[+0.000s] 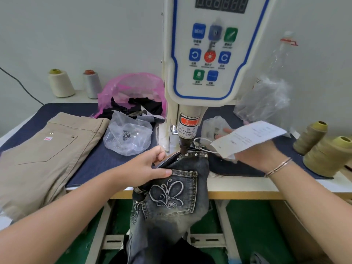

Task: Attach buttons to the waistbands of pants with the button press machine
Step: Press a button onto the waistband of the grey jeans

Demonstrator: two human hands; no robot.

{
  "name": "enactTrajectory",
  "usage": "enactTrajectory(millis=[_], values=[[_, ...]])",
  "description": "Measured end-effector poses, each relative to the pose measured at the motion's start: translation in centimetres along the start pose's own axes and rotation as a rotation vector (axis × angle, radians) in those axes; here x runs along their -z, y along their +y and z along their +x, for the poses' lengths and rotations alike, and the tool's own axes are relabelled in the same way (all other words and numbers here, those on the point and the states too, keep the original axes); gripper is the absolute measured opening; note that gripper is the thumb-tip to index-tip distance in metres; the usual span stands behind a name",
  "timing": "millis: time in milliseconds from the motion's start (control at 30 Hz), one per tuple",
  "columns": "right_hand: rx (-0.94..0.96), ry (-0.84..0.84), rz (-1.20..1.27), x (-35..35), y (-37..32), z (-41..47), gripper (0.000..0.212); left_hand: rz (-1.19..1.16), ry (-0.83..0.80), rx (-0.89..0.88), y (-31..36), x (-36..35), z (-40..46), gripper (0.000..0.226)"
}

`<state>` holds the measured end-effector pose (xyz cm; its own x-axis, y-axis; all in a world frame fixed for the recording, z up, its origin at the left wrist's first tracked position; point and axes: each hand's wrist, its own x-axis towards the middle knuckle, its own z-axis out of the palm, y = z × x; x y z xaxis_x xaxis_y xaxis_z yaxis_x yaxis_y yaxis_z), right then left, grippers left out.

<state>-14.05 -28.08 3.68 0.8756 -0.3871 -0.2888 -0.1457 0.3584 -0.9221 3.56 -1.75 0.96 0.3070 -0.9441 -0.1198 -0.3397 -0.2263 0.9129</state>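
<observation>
Dark washed jeans (171, 199) with an embroidered butterfly pocket hang over the table's front edge. Their studded waistband (192, 154) lies under the press head (185, 143) of the white button press machine (205, 54). My left hand (150, 166) grips the waistband just left of the press head. My right hand (255, 151) is to the right of the waistband, mostly hidden behind the white paper tag (249, 137) tied to the jeans by a string. Whether it holds the waistband or the tag I cannot tell. A clear bag of metal buttons (127, 135) lies left of the machine.
Folded beige pants (43, 151) lie at the left on the dark blue table cover (95, 161). A pink bag of dark scraps (133, 96) sits behind the button bag. Thread cones stand at back left (61, 82) and right (325, 155). Clear plastic bags (266, 100) sit right of the machine.
</observation>
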Motion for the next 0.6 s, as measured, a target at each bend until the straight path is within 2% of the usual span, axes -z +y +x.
enactTrajectory(millis=[67,100,167,200,267,300,333,367,400,433,467,500,533,567,600], values=[[0.124,0.005,0.290,0.8,-1.7,-1.6,0.062,-0.023,-0.013,0.031,0.1,0.2,0.2,0.035],[0.170,0.012,0.287,0.6,-2.5,-2.2,0.062,-0.022,-0.018,0.044,0.2,0.3,0.3,0.035],[0.297,0.175,-0.089,-0.4,-3.6,-2.8,0.042,-0.006,-0.032,0.060,0.3,0.6,0.3,0.034],[0.402,0.310,-0.309,-1.1,-3.9,-2.9,0.042,0.003,-0.040,0.066,0.3,0.7,0.3,0.034],[0.653,0.576,-0.632,-2.6,-4.8,-3.4,0.064,0.027,-0.045,0.075,0.4,0.6,0.3,0.034],[0.804,0.668,-0.760,-3.5,-5.3,-3.9,0.064,0.033,-0.040,0.076,0.4,0.5,0.4,0.034],[0.935,0.687,-0.942,-4.5,-5.6,-4.5,0.061,0.032,-0.032,0.075,0.4,0.4,0.4,0.035],[0.995,0.582,-1.177,-5.7,-5.5,-5.0,0.057,0.031,-0.023,0.077,0.5,0.4,0.5,0.035],[0.944,0.388,-1.402,-7.1,-5.2,-5.4,0.050,0.035,-0.015,0.080,0.5,0.4,0.6,0.035],[0.744,0.194,-1.603,-8.5,-4.6,-5.7,0.043,0.045,-0.012,0.083,0.5,0.4,0.6,0.035],[0.463,0.055,-1.752,-9.5,-3.7,-5.8,0.045,0.053,-0.015,0.087,0.5,0.4,0.7,0.036],[0.200,0.003,-1.857,-10.3,-2.7,-5.9,0.053,0.055,-0.021,0.090,0.5,0.4,0.7,0.036],[0.028,0.014,-1.932,-10.7,-1.9,-5.9,0.061,0.052,-0.025,0.091,0.5,0.4,0.7,0.036],[-0.012,0.060,-2.000,-10.7,-1.1,-5.8,0.064,0.053,-0.026,0.091,0.5,0.4,0.7,0.036],[0.035,0.110,-2.033,-10.4,-0.3,-5.3,0.068,0.061,-0.022,0.089,0.5,0.4,0.7,0.037]])
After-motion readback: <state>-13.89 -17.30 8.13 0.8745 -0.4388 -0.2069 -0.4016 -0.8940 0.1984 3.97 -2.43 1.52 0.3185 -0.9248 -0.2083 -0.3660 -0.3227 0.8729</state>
